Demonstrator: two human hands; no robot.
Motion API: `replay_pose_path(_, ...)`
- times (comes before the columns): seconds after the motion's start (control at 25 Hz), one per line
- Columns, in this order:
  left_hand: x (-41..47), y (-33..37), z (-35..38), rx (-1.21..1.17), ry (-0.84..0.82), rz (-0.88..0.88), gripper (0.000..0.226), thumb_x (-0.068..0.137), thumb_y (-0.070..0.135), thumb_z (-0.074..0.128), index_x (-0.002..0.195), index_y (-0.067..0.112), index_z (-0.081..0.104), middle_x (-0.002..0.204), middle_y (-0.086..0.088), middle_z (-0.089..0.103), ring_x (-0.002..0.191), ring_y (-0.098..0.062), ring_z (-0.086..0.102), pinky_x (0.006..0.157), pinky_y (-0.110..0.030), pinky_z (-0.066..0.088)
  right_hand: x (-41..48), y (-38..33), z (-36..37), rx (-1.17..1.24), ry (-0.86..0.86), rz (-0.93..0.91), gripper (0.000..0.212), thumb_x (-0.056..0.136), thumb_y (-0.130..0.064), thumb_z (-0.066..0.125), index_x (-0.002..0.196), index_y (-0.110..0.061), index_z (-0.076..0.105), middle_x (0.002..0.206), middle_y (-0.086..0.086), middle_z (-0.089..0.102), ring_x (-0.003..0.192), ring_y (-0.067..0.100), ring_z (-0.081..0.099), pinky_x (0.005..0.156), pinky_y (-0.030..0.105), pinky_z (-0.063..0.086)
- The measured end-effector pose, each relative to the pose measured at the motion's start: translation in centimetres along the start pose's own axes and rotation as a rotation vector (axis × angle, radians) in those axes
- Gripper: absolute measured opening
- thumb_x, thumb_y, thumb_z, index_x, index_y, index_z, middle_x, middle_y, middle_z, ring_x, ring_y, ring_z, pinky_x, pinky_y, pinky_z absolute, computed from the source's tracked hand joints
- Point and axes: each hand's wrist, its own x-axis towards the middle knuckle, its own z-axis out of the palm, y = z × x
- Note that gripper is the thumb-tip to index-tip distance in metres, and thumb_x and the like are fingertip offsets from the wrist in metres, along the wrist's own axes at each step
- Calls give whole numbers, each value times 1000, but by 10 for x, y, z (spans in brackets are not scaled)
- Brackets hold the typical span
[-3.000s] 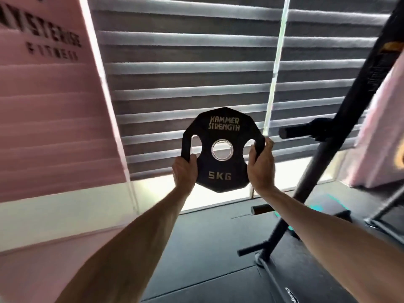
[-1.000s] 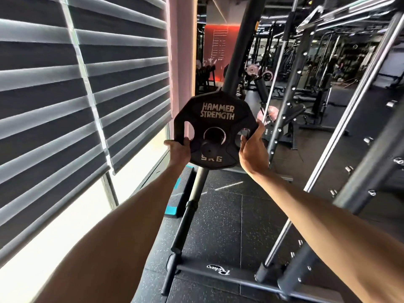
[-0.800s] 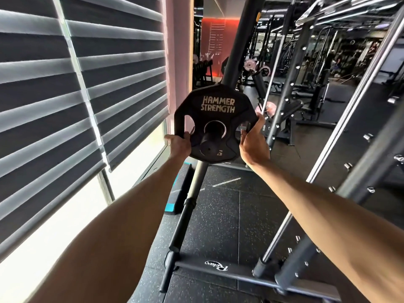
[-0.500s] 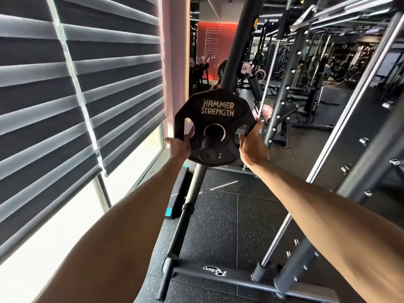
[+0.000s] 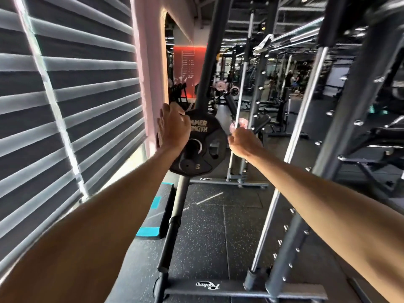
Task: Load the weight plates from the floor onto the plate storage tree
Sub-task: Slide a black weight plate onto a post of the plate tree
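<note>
Plate [image 5: 209, 136]: now hung on tree [image 5: 180, 204]. Your right hand [image 5: 242, 142] has released, loosely curled, empty; left hand [image 5: 173, 127] rests on rim.

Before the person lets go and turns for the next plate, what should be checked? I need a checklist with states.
1. Peg through the hole of the weight plate: ok, the peg end shows in front.
2. Plate pushed fully back to the tree post: cannot tell.
3. Right hand clear of the plate: ok, it holds nothing.
4. Left hand clear: not ok, it rests on the plate's upper left edge.
5. Feet clear of the step platform: cannot tell, feet unseen.
</note>
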Motion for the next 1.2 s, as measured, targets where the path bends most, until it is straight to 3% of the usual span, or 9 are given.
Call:
replay_pose_path(0.08,-2,34,12,-31,-67,108,12,92,13,48,99,9,57,101,-11,64,95,-30,60,76,-38,43,-8,15,-27,-56,35,-35,46,90,-38,31,95,-6,63,101,16,68,88,35,69,75,39,57)
replay_pose_path(0.16,-15,67,35,-62,-201,145,12,94,17,47,93,10,57,91,-13,68,86,-34,64,65,-38,45,-30,44,-53,-50,46,-17,36,95,-33,38,87,-8,61,92,14,68,78,27,65,67,34,51)
replay_pose_path(0.24,-41,96,67,-63,-372,183,17,95,20,46,92,8,58,90,-19,68,86,-39,65,68,-44,52,-58,89,-65,-30,50,28,20,96,-19,48,81,-12,59,85,18,69,75,30,64,63,31,44)
replay_pose_path(0.44,-156,171,169,-145,-916,275,22,91,13,42,79,6,60,78,-23,69,73,-37,69,66,-44,57,-148,227,-83,-39,-33,308,28,98,-21,49,92,1,66,93,20,72,88,35,69,64,31,47)
replay_pose_path(0.6,-270,254,246,-62,-1247,391,22,90,8,42,95,1,62,97,-25,70,88,-39,69,71,-40,54,-232,341,-100,-35,-107,480,29,96,-18,47,85,0,65,95,22,72,94,39,70,77,43,57)
replay_pose_path(0.76,-382,340,314,-49,-1424,491,27,93,8,41,106,-1,63,104,-24,70,98,-38,68,81,-41,56,-301,459,-110,-24,-164,643,29,97,-19,46,89,2,65,95,21,73,93,37,71,79,50,58)
replay_pose_path(0.92,-466,397,381,12,-1555,544,27,92,15,38,103,6,60,103,-21,70,95,-38,67,80,-43,55,-333,562,-105,-35,-280,663,27,95,-15,44,72,-9,56,89,19,72,87,34,72,74,47,59)
replay_pose_path(1.08,-522,411,438,119,-1757,456,23,90,18,35,101,13,55,102,-15,67,89,-34,67,82,-43,56,-349,645,-73,4,-422,714,23,98,-19,47,85,-6,62,101,21,71,96,36,70,78,46,58)
replay_pose_path(1.2,-543,403,485,189,-1851,411,22,90,15,34,98,11,54,88,-14,66,71,-28,69,75,-41,60,-347,698,-37,103,-579,747,34,102,-23,43,95,1,65,92,19,73,84,30,73,70,41,60)
